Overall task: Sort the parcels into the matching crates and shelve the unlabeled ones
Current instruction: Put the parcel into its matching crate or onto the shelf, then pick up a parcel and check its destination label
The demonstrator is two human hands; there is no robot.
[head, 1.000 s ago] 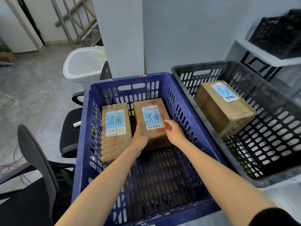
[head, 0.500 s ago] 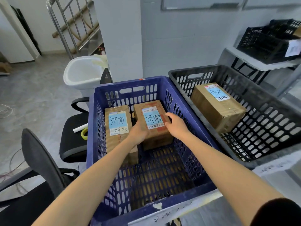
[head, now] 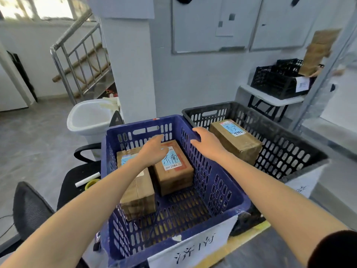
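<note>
Directly under the left hand (head: 152,149) sits the blue crate (head: 218,182), and it holds two brown cardboard parcels side by side against its far wall. The left parcel (head: 139,192) lies beneath the left wrist, with most of its blue label covered by the arm. The right parcel (head: 173,171) lies just below and right of that hand's fingers, with its blue handwritten label facing up. The left hand hangs above them with fingers loosely spread, gripping nothing; it is motion-blurred, so I cannot tell whether it touches either parcel. The right hand (head: 207,143) is over the blue crate's right rim, fingers straight and apart, holding nothing; whether it touches the rim cannot be told.

Just right of the right hand stands the black crate (head: 289,151), touching the blue one, with a single parcel (head: 235,140) inside that also bears a blue label. That makes three parcels in two crates. A white paper sign (head: 193,248) with handwritten characters hangs on the blue crate's near wall, below both forearms.

Far beyond the right hand, a small white tabletop (head: 270,95) carries more black crates (head: 278,82). Left of the left hand are a white bin (head: 90,118) and two black office chairs, the nearer one (head: 29,209) beside the left forearm
</note>
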